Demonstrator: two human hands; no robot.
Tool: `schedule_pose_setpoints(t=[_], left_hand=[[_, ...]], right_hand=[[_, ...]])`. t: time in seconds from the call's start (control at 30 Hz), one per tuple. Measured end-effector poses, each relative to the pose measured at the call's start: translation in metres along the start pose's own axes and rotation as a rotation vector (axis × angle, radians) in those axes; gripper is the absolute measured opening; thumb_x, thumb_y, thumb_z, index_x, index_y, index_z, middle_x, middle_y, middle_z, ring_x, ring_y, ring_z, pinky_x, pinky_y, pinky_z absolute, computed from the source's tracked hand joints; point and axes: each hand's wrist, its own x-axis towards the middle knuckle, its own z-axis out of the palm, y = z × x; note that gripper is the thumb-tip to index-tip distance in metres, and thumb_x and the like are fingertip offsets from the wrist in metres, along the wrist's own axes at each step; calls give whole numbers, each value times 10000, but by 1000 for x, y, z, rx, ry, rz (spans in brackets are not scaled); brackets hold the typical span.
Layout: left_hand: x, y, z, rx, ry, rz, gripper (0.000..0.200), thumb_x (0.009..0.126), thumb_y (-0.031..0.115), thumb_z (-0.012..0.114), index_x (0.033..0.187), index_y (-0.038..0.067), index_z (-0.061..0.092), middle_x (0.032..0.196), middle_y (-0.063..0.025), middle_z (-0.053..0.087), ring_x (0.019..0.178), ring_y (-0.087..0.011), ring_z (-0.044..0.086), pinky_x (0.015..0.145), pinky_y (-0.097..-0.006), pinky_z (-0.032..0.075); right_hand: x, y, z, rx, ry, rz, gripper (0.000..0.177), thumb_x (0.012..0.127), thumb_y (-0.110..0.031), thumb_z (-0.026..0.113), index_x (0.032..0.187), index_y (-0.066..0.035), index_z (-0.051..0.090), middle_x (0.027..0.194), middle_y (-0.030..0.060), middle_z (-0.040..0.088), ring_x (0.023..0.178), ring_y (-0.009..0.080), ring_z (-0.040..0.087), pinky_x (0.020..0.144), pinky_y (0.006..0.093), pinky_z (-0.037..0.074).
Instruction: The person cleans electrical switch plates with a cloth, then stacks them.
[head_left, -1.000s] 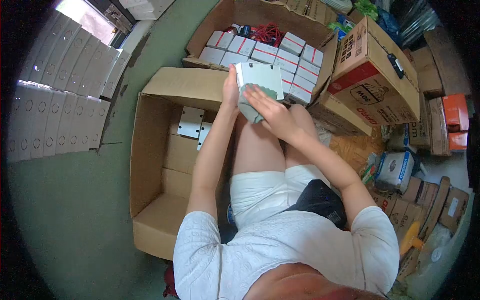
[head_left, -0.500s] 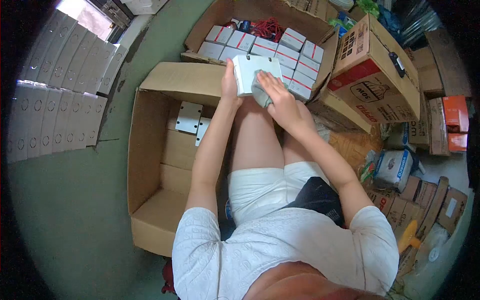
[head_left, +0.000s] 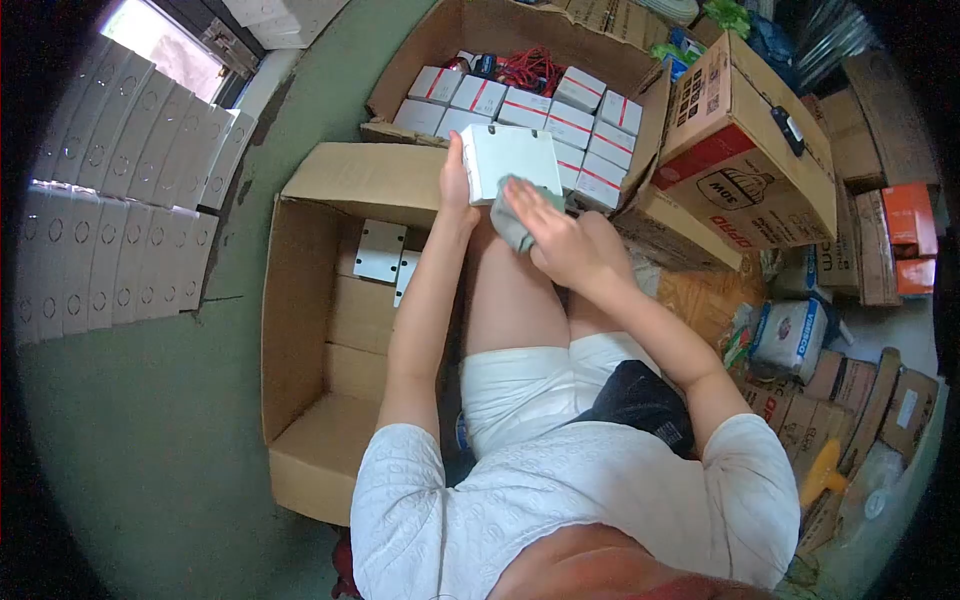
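Note:
Above my knees, my left hand (head_left: pixel 457 185) grips a white square box (head_left: pixel 512 158) by its left side. Two dark notches or clips show along the box's far edge. My right hand (head_left: pixel 556 232) is closed on a grey-green cloth (head_left: pixel 515 222), pressed against the near right part of the box. The fingers lie over the cloth, and part of it hangs below them. Left of my legs, an open cardboard box (head_left: pixel 300 330) holds white pieces (head_left: pixel 380 250) with dark notches like those on the box in my hand.
Beyond my knees, another open carton (head_left: pixel 420 50) holds several small white boxes (head_left: pixel 570 125) with red stripes and a red wire bundle (head_left: pixel 530 70). A closed carton (head_left: pixel 750 150) stands at right. Stacked white boxes (head_left: pixel 110 250) line the left side of the green floor (head_left: pixel 150 430).
My right hand and the cloth have slid down and slightly left, from the middle of the white box to its near edge. My left hand still holds the box, and the whole view has shifted slightly.

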Motion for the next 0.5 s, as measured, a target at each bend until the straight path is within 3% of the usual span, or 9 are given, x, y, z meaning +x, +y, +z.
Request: schedule_pose_setpoints(t=[0.1, 0.23, 0.27, 0.37, 0.5], left_hand=[[0, 1, 4, 23, 41, 48, 600, 1046, 500, 252, 1273, 27, 544, 1170, -122, 649, 1060, -242, 643, 923, -374, 518], [-6, -2, 2, -9, 25, 72, 615, 1044, 508, 231, 1299, 29, 519, 1211, -124, 625, 1112, -250, 616, 959, -385, 496], [-3, -1, 0, -43, -5, 80, 617, 1044, 509, 226, 1307, 30, 512, 1225, -125, 617, 1129, -252, 606, 972, -387, 487], [-7, 1, 2, -69, -24, 71, 614, 1045, 506, 229, 1312, 30, 509, 1234, -127, 613, 1143, -255, 598, 981, -388, 480], [-9, -9, 13, -42, 13, 58, 615, 1043, 512, 237, 1316, 32, 507, 1248, -127, 607, 1154, -255, 591, 988, -390, 473]], right_hand=[[-10, 7, -15, -90, -50, 138, 775, 690, 110, 446, 1449, -37, 385, 1428, 207, 462, 1302, 347, 474, 1032, 422, 470], [-9, 28, -10, -100, 60, 261, 747, 715, 106, 425, 1448, -26, 382, 1457, 206, 425, 1349, 307, 423, 1082, 412, 420], [-12, 20, -12, -81, -5, 285, 749, 709, 111, 418, 1447, -10, 376, 1455, 209, 427, 1363, 314, 402, 1098, 414, 400], [-21, 20, -19, -85, -81, 193, 735, 715, 111, 407, 1442, 6, 373, 1458, 218, 418, 1363, 329, 398, 1104, 416, 391], [-3, 49, -5, -112, 97, 391, 703, 727, 108, 408, 1425, 18, 395, 1396, 239, 478, 1332, 374, 424, 1104, 425, 388]])
